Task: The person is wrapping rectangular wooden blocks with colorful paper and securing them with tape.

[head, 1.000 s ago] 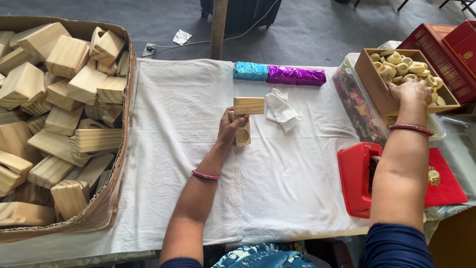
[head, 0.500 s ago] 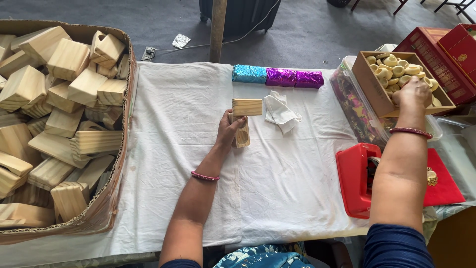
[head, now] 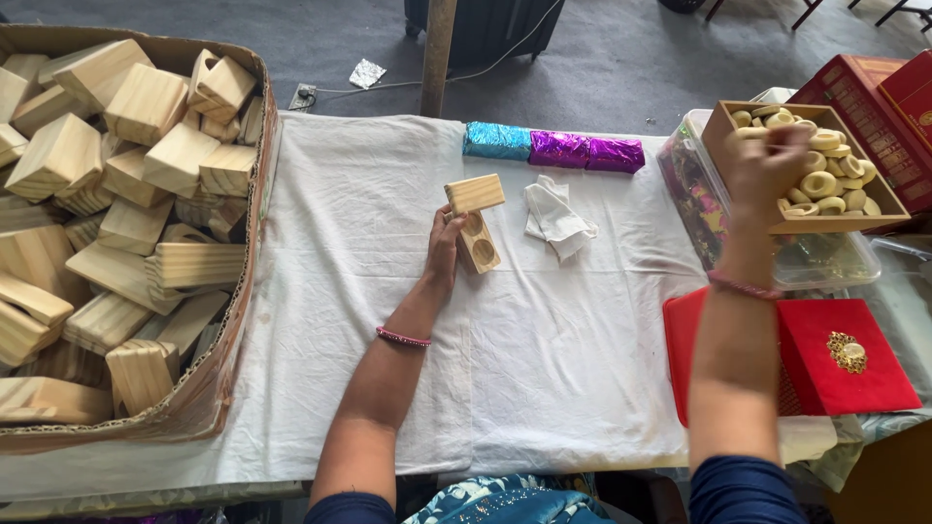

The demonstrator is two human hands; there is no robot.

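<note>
Pale wooden block with two round recesses [head: 478,241] lies mid-cloth, left hand [head: 444,247] gripping its side. Right hand [head: 764,165] has lifted clear of wooden tray of pale rings [head: 806,221], fist closed; contents cannot tell. Likely ring fetched.

I log a large cardboard box [head: 233,378] of pale wooden blocks [head: 146,102] at far left. White cloth [head: 544,388] covers the table. Three foil-wrapped bars [head: 553,147], blue and purple, lie at the far edge; crumpled white tissue [head: 555,215] just near of them. Red case [head: 835,369] at near right.
</note>
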